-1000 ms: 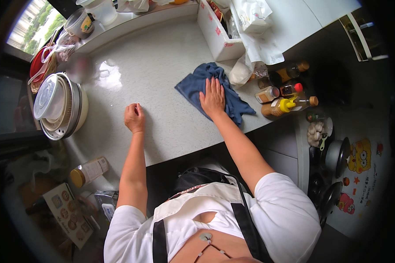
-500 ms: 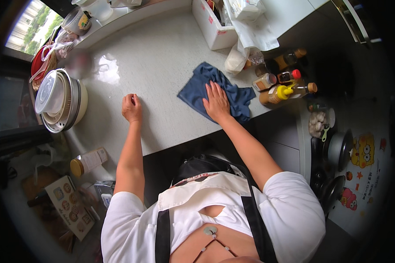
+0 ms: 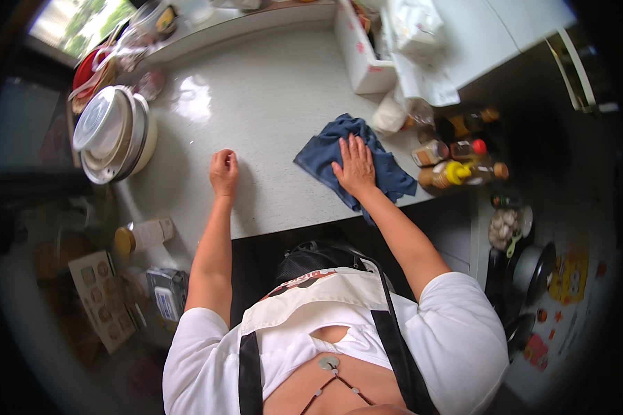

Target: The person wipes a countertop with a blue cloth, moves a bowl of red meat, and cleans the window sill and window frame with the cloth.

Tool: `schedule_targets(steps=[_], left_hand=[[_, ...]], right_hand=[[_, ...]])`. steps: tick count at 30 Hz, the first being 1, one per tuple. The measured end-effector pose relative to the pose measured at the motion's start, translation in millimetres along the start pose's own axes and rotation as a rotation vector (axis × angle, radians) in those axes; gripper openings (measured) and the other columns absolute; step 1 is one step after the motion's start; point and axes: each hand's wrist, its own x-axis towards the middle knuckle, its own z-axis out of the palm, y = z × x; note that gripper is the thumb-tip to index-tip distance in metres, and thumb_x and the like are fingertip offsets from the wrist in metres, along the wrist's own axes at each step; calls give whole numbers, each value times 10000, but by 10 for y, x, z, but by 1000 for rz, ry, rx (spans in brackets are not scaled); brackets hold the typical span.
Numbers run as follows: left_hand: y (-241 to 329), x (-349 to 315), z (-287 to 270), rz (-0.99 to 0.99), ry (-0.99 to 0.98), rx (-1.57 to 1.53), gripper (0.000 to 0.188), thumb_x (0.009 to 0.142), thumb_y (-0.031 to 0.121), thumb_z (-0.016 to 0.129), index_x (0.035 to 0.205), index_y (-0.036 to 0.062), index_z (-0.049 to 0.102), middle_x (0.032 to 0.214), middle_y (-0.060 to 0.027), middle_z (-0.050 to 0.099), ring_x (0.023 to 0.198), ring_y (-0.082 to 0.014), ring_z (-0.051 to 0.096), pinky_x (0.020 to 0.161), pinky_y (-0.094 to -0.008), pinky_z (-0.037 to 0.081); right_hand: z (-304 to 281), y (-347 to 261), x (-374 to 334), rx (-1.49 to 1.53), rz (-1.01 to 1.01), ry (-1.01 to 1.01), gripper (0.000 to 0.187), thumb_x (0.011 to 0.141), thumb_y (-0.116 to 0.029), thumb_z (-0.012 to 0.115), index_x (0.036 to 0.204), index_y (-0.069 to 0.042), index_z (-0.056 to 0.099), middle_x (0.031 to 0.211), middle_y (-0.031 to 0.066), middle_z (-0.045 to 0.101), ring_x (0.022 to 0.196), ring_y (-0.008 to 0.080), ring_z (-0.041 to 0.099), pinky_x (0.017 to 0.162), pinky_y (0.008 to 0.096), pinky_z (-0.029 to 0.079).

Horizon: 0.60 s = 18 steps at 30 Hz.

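Note:
My right hand lies flat with its fingers stretched out on a dark blue cloth. Wrinkled and bunched, the cloth rests on the grey countertop, and one lower corner reaches the front edge. To the left, my left hand is curled into a loose fist at the counter's surface, apart from the cloth. I see nothing in its fingers, though the palm is hidden.
At the right end stand several bottles and jars. Behind them is a white box beside plastic bags. Stacked bowls and strainers sit at the left, with a gold-lidded jar nearer me.
The whole view has shifted, so the counter appears lower and further right. Under my right hand the cloth is more bunched, its lower corner nearer the front edge. My left hand stays curled.

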Motion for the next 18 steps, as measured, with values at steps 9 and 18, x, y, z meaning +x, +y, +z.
schedule_targets(steps=[9, 18], left_hand=[[-111, -577, -641, -236, 200, 194, 57, 829, 114, 560, 838, 62, 580, 748, -77, 539, 633, -200, 540, 585, -313, 441], [11, -1182, -1266, -537, 323, 164, 89, 832, 133, 547, 846, 51, 578, 782, -107, 546, 701, -263, 545, 630, -356, 437]], right_hand=[[451, -891, 1039, -23, -64, -50, 605, 840, -385, 489, 1348, -99, 328, 1405, 159, 277, 1304, 329, 221, 1056, 469, 165], [1011, -2505, 1547, 169, -563, -69, 536, 830, -363, 489, 1312, -148, 399, 1404, 109, 307, 1304, 294, 238, 1053, 454, 189]])
